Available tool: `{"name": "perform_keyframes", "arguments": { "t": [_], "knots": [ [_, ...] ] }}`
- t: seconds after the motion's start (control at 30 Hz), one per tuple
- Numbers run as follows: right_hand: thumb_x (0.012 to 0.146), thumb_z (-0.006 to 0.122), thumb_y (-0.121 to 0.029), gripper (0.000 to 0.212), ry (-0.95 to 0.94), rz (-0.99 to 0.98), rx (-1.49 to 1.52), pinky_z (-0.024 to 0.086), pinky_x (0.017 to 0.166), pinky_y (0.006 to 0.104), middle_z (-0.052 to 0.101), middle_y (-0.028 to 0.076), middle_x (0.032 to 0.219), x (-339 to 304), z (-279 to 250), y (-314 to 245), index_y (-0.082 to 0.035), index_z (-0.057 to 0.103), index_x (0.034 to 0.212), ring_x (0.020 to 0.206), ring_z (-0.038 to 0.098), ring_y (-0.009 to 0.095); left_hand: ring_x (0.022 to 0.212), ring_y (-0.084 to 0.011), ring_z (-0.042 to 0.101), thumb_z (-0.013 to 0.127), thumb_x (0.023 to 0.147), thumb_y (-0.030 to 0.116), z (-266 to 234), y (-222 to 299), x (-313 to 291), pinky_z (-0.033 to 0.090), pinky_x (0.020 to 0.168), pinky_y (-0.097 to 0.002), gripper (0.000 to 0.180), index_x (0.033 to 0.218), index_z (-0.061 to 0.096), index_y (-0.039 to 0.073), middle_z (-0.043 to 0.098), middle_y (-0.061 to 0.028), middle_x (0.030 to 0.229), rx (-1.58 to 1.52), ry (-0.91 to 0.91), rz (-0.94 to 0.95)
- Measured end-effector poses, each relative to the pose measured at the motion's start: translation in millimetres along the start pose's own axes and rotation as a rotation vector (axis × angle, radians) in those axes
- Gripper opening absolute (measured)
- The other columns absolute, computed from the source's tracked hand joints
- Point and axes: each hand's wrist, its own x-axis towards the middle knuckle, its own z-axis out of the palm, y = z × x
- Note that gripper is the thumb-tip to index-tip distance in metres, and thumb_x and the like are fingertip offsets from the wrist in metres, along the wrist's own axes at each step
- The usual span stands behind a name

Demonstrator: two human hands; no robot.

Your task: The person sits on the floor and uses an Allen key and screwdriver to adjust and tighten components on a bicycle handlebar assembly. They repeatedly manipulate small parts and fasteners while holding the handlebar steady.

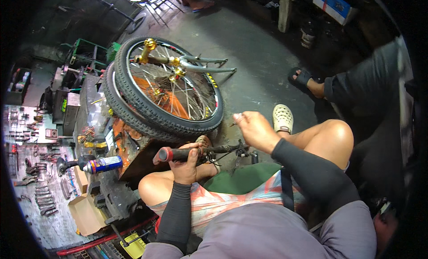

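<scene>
A bicycle handlebar [223, 148] lies across in front of me above my lap. My left hand [185, 167] is wrapped round its dark grip, whose red-rimmed end [165, 154] points to the left. Cables and a clamp-like fitting [242, 150] sit toward the bar's right end. Raised just above that end, my right hand [257, 132] is closed in a pinch. A thin dark tip shows beyond its thumb and finger, too small to name. Dark sleeves cover both forearms.
Two bicycle wheels [127, 110] lean stacked ahead-left, a grey fork with gold parts [203, 67] lying on them. A spray can [104, 164], a cardboard box [87, 216] and a tool board [44, 179] are at left. Another person's sandalled foot [307, 81] is at right.
</scene>
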Motion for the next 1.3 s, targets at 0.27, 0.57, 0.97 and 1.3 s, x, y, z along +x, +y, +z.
{"name": "perform_keyframes", "arguments": {
  "t": [0.27, 0.57, 0.97, 1.3],
  "knots": [
    [0.083, 0.082, -0.022, 0.056, -0.227, -0.578, -0.020, 0.055, 0.102, 0.0429, 0.074, 0.020, 0.121, -43.0, 40.6, -15.1, -0.003, 0.065, 0.132, 0.116, 0.071, 0.039, 0.089, -0.0355, 0.076, 0.075, 0.090, 0.031, -70.1, 67.9, 9.5, 0.063, 0.087, -0.0509, 0.037, 0.098, 0.069, -0.005, 0.074, -0.0227, 0.093, -0.338, -0.007, 0.382],
    [0.086, 0.076, -0.016, 0.048, -0.320, -0.623, -0.197, 0.060, 0.087, 0.0484, 0.076, 0.018, 0.111, -51.0, 51.8, -5.1, -0.008, 0.068, 0.133, 0.100, 0.075, 0.038, 0.082, -0.0339, 0.072, 0.067, 0.097, 0.036, -69.2, 58.0, -12.2, 0.058, 0.085, -0.0513, 0.036, 0.101, 0.064, -0.001, 0.071, -0.0207, 0.091, -0.418, 0.098, 0.457],
    [0.085, 0.076, -0.017, 0.046, -0.266, -0.620, -0.281, 0.062, 0.083, 0.0472, 0.077, 0.015, 0.107, -50.8, 51.0, -8.5, -0.008, 0.071, 0.129, 0.096, 0.076, 0.036, 0.079, -0.0322, 0.071, 0.064, 0.096, 0.040, -69.1, 42.6, -12.1, 0.058, 0.085, -0.0511, 0.040, 0.101, 0.063, 0.001, 0.070, -0.0185, 0.089, -0.403, 0.198, 0.421],
    [0.085, 0.077, -0.017, 0.046, -0.296, -0.581, -0.309, 0.062, 0.084, 0.0485, 0.077, 0.016, 0.107, -50.2, 50.8, -7.4, -0.008, 0.071, 0.129, 0.096, 0.076, 0.037, 0.079, -0.0316, 0.071, 0.064, 0.094, 0.041, -65.4, 40.4, -10.3, 0.058, 0.086, -0.0505, 0.040, 0.099, 0.063, 0.001, 0.070, -0.0178, 0.088, -0.402, 0.196, 0.399]
  ]
}}
